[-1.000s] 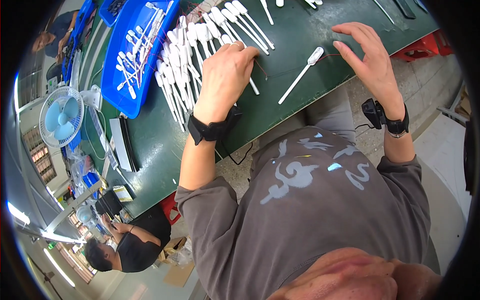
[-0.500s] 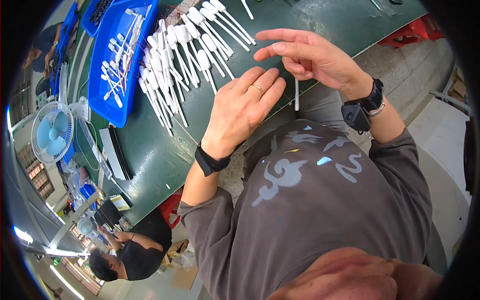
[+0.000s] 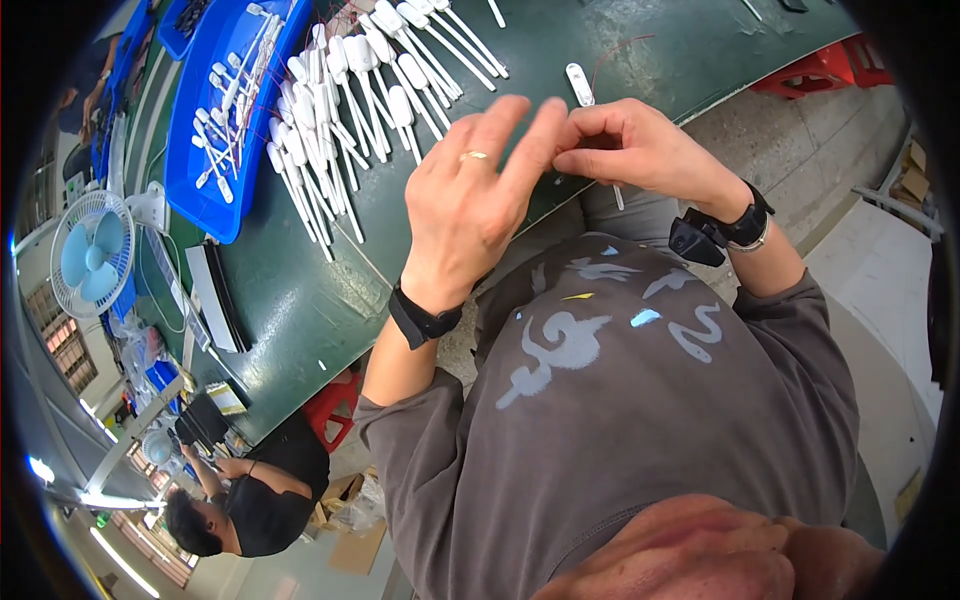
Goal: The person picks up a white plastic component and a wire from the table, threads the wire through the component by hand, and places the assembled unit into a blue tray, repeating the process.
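Observation:
My left hand (image 3: 465, 205), with a ring on one finger, is raised over the table edge. Its index and middle fingers are stretched and apart, slightly blurred; the thumb is hidden. Close against its index finger, my right hand (image 3: 645, 145) is closed in a thumb-and-index pinch; whatever lies in the pinch is too small or hidden to make out. Behind the right hand lies a white stick-shaped piece (image 3: 578, 85) with an oblong head and small dark marks. Its thin stem shows below the hand, past the table edge. A thin red wire (image 3: 625, 41) curves up near its head.
Several white long-stemmed pieces (image 3: 330, 110) lie in a heap left of my hands. Beyond them stands a blue tray (image 3: 225, 222) holding more. A fan (image 3: 92, 252), a dark curved strip (image 3: 217, 300) and a seated co-worker (image 3: 265, 505) are further left. Red stools (image 3: 815, 72) stand at right.
My right hand's fingers, stretched out before, have closed into a pinch and come up to my left hand's fingers. The white piece's head and the red wire now show. My left hand's fingers have lifted.

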